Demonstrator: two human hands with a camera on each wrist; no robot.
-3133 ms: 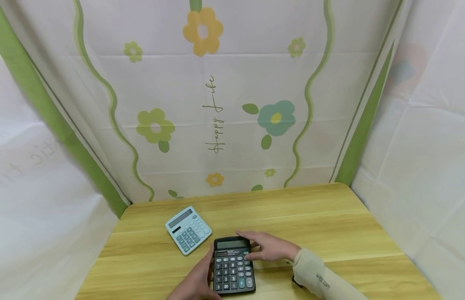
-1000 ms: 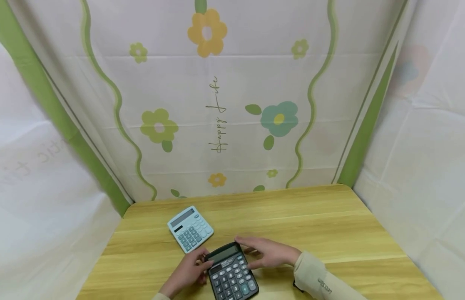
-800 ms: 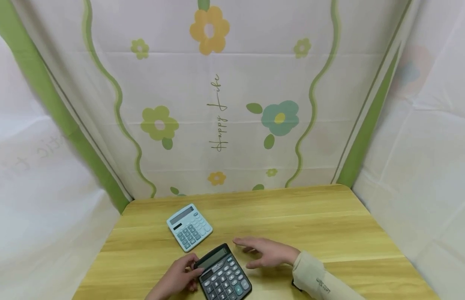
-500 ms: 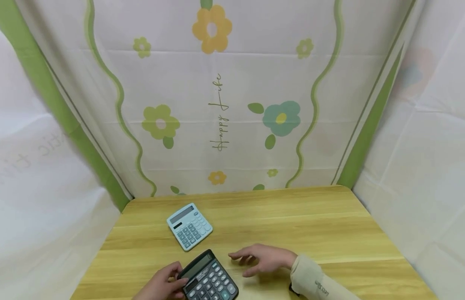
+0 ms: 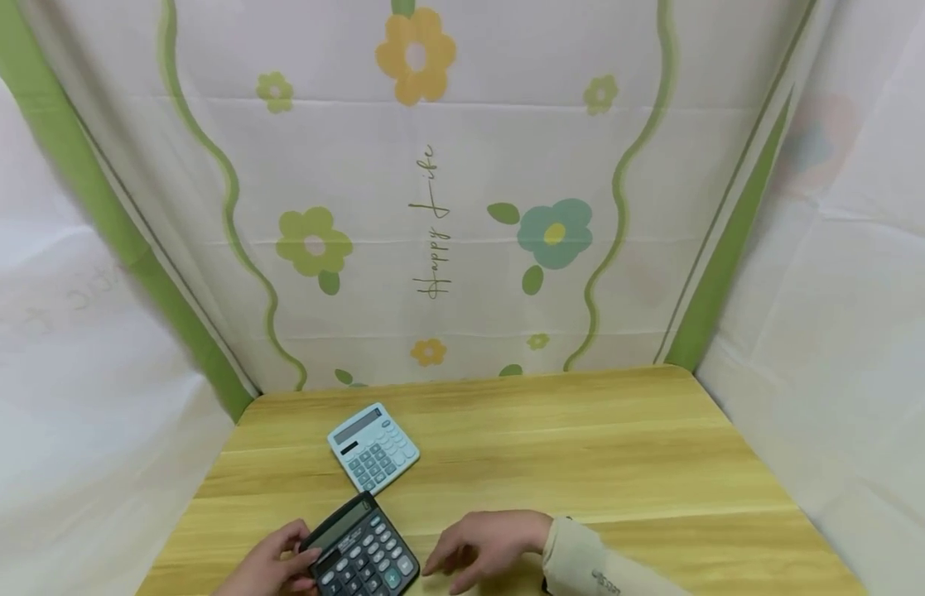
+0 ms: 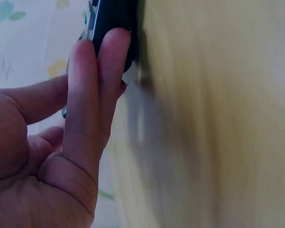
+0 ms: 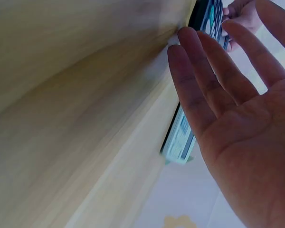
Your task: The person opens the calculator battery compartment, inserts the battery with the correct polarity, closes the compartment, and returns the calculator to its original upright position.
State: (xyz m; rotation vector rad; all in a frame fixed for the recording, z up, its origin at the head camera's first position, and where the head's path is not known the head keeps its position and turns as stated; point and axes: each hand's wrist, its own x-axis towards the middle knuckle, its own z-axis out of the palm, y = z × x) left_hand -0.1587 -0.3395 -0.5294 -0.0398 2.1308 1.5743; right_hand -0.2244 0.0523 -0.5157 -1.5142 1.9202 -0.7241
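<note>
A black desk calculator lies tilted at the table's front left, its lower end cut off by the head view's edge. My left hand pinches its left side, thumb on top near the display and fingers along the edge; in the left wrist view two fingers press its dark side. My right hand hovers right of the calculator with relaxed fingers, holding nothing; the right wrist view shows its palm and spread fingers. Just behind the black calculator lies a light blue calculator, its near corner close to the black one's top.
The wooden table runs back to a white curtain printed with flowers. More white cloth hangs at the left and right sides.
The black calculator has been turned and moved left with my left hand, nearing the light blue one. My right hand has let go of it and shifted nearer the front. The light blue calculator stays put.
</note>
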